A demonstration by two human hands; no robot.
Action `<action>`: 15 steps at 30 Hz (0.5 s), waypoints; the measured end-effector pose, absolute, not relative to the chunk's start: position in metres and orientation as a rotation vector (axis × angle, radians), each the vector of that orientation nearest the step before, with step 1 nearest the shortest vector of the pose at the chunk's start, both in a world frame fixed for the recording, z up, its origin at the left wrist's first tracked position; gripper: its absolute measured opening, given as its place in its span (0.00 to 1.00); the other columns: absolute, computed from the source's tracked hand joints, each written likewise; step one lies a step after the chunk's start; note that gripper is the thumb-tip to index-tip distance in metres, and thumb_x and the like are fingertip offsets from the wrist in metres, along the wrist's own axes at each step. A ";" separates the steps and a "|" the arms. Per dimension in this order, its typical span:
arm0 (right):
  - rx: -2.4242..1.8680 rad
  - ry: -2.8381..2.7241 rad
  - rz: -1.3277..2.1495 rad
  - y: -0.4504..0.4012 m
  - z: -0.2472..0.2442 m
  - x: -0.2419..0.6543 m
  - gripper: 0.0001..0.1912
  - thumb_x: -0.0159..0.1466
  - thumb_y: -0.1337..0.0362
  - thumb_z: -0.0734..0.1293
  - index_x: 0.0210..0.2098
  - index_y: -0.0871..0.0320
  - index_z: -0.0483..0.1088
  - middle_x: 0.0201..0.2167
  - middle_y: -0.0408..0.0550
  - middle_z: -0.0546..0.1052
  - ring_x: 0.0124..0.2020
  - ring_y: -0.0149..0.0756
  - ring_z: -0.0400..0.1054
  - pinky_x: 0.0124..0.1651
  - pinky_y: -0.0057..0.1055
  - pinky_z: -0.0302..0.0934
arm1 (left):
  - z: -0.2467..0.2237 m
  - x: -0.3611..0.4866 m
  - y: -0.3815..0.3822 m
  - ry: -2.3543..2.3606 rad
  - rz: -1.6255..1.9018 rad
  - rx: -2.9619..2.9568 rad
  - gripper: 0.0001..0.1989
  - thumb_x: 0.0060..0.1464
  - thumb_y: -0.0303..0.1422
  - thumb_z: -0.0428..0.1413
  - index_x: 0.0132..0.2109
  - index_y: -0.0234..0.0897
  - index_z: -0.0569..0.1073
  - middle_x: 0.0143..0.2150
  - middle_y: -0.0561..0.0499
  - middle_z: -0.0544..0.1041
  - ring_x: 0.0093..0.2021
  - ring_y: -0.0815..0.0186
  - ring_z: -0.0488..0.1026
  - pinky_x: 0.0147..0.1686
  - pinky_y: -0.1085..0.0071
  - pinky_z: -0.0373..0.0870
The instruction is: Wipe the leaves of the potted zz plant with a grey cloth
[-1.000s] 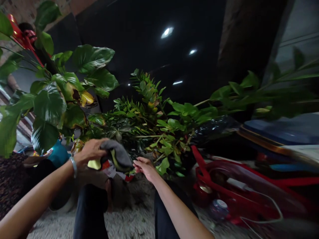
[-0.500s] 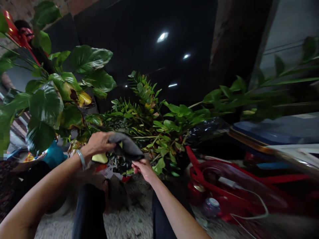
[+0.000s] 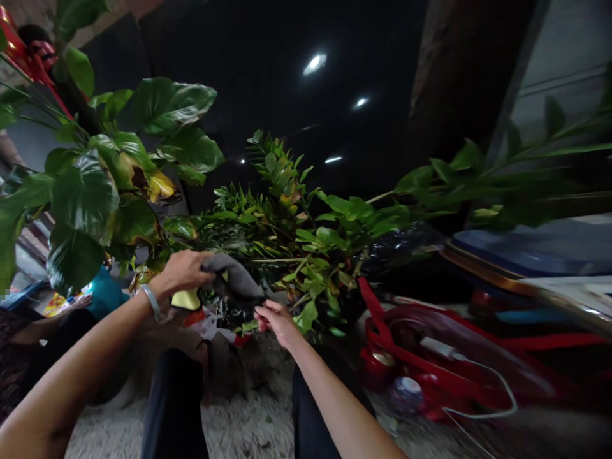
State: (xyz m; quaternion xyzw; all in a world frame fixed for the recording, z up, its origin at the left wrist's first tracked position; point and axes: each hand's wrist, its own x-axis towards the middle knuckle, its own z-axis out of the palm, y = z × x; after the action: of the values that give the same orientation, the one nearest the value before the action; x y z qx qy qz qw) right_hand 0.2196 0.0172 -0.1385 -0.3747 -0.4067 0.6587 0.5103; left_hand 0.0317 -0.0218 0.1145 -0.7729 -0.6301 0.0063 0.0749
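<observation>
A dark grey, cloth-like piece (image 3: 236, 279) is stretched between my two hands in front of the plants. My left hand (image 3: 182, 273), with a pale bangle on the wrist, is closed on its upper left end. The fingers of my right hand (image 3: 276, 320) pinch its lower right tip. The piece slants down to the right, and a small yellowish-green spot shows on it. Just below my left hand is a pale yellow piece with a dark edge (image 3: 186, 299); whether it joins the grey piece I cannot tell.
Leafy green plants (image 3: 329, 236) fill the middle, with a large-leaved plant (image 3: 86, 191) at left. On the right lie a red-framed item (image 3: 382, 319), a white cable (image 3: 511, 389) and a small clear jar (image 3: 406, 392). Blue bins or boards (image 3: 516, 245) stand behind. Papers (image 3: 208, 325) lie below my hands.
My left hand and the grey piece have shifted slightly left and up. My right hand stays pinched at the tip. The view has turned a little.
</observation>
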 end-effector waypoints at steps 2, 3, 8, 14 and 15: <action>-0.900 -0.969 1.583 0.018 -0.138 0.218 0.19 0.43 0.50 0.76 0.20 0.56 0.68 0.17 0.41 0.75 0.14 0.28 0.64 0.19 0.26 0.59 | 0.130 0.024 -0.014 -1.942 -0.222 -2.091 0.24 0.58 0.43 0.55 0.61 0.51 0.73 0.48 0.49 0.83 0.48 0.54 0.79 0.43 0.66 0.69; -0.899 -0.965 1.582 0.018 -0.137 0.217 0.20 0.43 0.50 0.77 0.21 0.57 0.68 0.17 0.41 0.75 0.14 0.28 0.65 0.19 0.26 0.59 | 0.130 0.022 -0.010 -1.957 -0.302 -1.999 0.25 0.60 0.44 0.53 0.63 0.50 0.71 0.49 0.48 0.82 0.49 0.54 0.78 0.44 0.66 0.70; -0.886 -0.972 1.580 0.018 -0.137 0.215 0.22 0.41 0.48 0.78 0.21 0.57 0.69 0.17 0.42 0.75 0.14 0.27 0.63 0.18 0.27 0.59 | 0.075 0.017 -0.025 -1.965 0.022 -2.190 0.28 0.58 0.43 0.56 0.64 0.47 0.71 0.48 0.44 0.82 0.48 0.53 0.79 0.45 0.65 0.71; -0.893 -0.989 1.570 0.020 -0.140 0.221 0.21 0.41 0.50 0.78 0.21 0.57 0.68 0.16 0.41 0.74 0.14 0.27 0.62 0.18 0.25 0.57 | 0.096 -0.003 -0.048 -1.941 -0.211 -2.380 0.27 0.54 0.37 0.59 0.62 0.49 0.73 0.49 0.49 0.83 0.48 0.55 0.79 0.45 0.67 0.71; -0.897 -0.987 1.567 0.020 -0.140 0.221 0.21 0.42 0.50 0.78 0.21 0.57 0.69 0.16 0.41 0.74 0.14 0.27 0.63 0.18 0.25 0.58 | 0.106 -0.004 -0.044 -1.957 -0.370 -2.305 0.26 0.54 0.37 0.58 0.61 0.48 0.74 0.49 0.50 0.83 0.48 0.55 0.79 0.44 0.67 0.71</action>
State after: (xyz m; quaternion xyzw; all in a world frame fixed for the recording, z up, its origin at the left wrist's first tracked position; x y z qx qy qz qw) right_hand 0.2207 0.0204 -0.1400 -0.3735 -0.4109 0.6525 0.5156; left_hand -0.0042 -0.0439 0.1064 -0.7559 -0.6416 -0.1214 0.0475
